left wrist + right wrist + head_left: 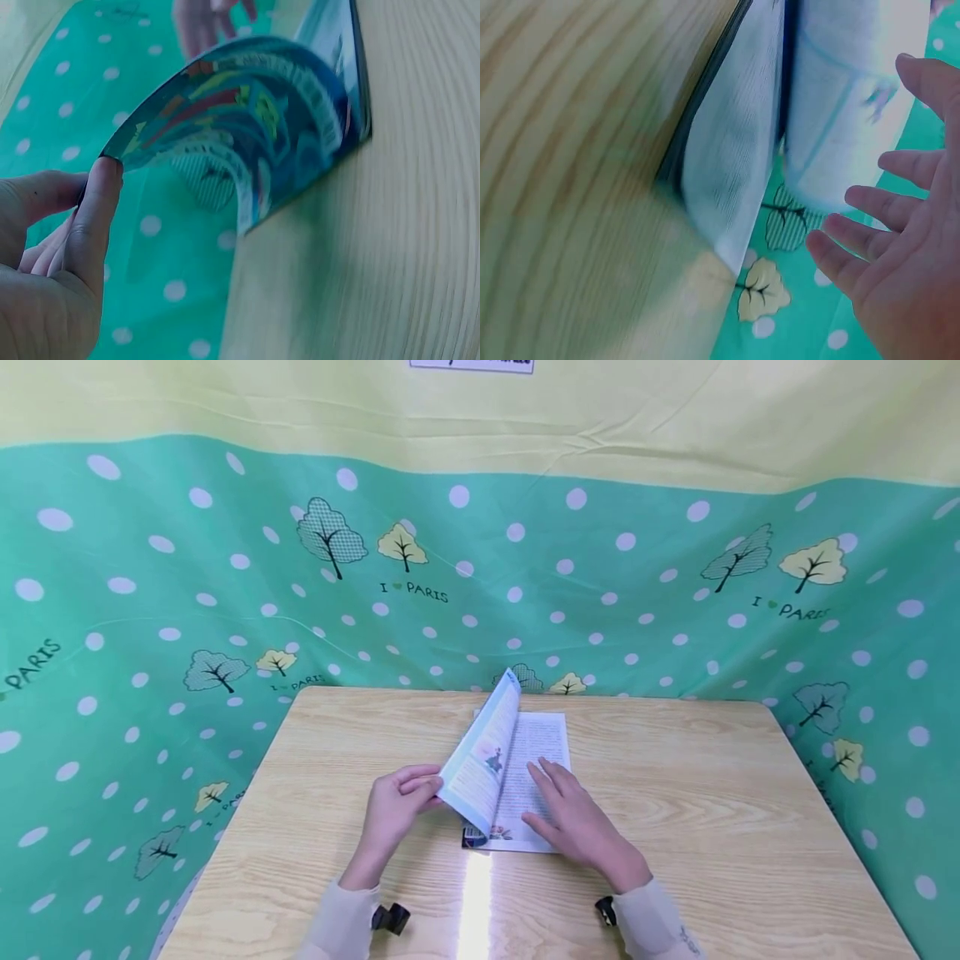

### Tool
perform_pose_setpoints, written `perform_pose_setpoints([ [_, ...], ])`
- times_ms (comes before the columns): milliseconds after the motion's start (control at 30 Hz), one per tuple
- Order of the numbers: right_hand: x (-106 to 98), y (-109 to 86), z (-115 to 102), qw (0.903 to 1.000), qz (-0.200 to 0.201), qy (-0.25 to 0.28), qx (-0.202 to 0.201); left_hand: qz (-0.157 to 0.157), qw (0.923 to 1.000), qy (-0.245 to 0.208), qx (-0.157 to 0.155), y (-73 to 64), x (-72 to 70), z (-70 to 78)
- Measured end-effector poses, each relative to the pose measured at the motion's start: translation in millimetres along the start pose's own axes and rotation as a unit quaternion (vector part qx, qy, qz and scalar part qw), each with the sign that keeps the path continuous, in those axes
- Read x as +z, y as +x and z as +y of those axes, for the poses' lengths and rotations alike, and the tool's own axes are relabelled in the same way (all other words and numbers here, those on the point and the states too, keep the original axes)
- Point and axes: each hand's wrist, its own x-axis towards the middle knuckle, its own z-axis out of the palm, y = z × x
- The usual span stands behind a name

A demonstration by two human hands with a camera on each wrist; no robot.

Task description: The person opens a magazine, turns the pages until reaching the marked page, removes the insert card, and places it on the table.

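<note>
A magazine (534, 743) lies opened on the wooden table, its right page covered in dense print. Its left part stands raised and curved, showing a page with a small coloured picture. My left hand (399, 802) pinches the outer edge of that raised part between thumb and fingers. From the left wrist view, the colourful outer cover (262, 112) bows away from the left hand (60, 255). Over the right page is my right hand (581, 822), fingers spread and holding nothing. In the right wrist view the fingers of the right hand (900, 225) are extended, apart from the pages.
The light wooden table (690, 785) reaches out on both sides of the magazine. Behind it and at its sides hangs a green dotted curtain (510, 568) with printed trees. Black straps (390, 918) show at both wrists. A bright light streak crosses the table's front.
</note>
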Motion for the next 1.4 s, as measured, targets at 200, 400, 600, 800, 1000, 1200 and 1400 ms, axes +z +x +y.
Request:
perform_pose_setpoints([
  [200, -1.3, -11.8, 12.2, 0.9997, -0.005, -0.011, 0.022, 0.052, 0.9984, 0.018, -0.010, -11.2, -31.5, 6.5],
  [400, -0.9, -20.2, 20.0, 0.9984, -0.020, -0.018, 0.049, 0.095, 0.9946, 0.031, -0.027, -23.4, -57.8, 1.8],
  [600, 0.1, -23.4, 24.5, 0.9987, -0.023, -0.017, 0.042, 0.138, 0.9852, 0.093, -0.042, -33.9, -76.5, -10.5],
  [800, 0.7, -24.7, 26.0, 0.9985, -0.036, -0.015, 0.039, 0.144, 0.9777, 0.140, -0.063, -39.2, -88.0, -22.9],
  [1000, 1.2, -26.2, 27.0, 0.9973, -0.063, -0.012, 0.035, 0.135, 0.9681, 0.194, -0.083, -39.5, -98.4, -30.9],
  [1200, 5.6, -29.0, 30.3, 0.9968, -0.073, -0.010, 0.029, 0.119, 0.9651, 0.214, -0.093, -38.0, -103.2, -38.4],
  [1400, 8.1, -29.6, 30.8, 0.9953, -0.088, -0.009, 0.038, 0.116, 0.9622, 0.223, -0.105, -32.9, -104.8, -45.5],
])
